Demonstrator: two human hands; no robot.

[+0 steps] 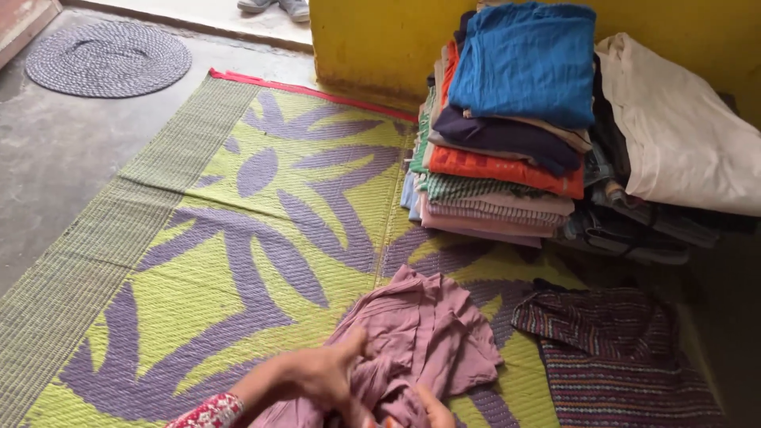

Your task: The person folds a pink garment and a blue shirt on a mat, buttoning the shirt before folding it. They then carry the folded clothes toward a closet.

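Mauve garment point(420, 341) lies crumpled on the woven mat point(198, 261) under both hands, left hand point(317, 376) clamped on its folds, right hand point(432, 408) barely showing so its grip is unclear, and it could bunch or snag the striped cloth point(618, 357) beside it.

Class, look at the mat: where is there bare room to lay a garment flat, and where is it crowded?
The widest free patch is the left and middle of the woven mat, between the grey floor and the folded stack. The right side is crowded: the stack, a cream bundle, and a striped garment. Both hands grip the mauve garment at the near edge.
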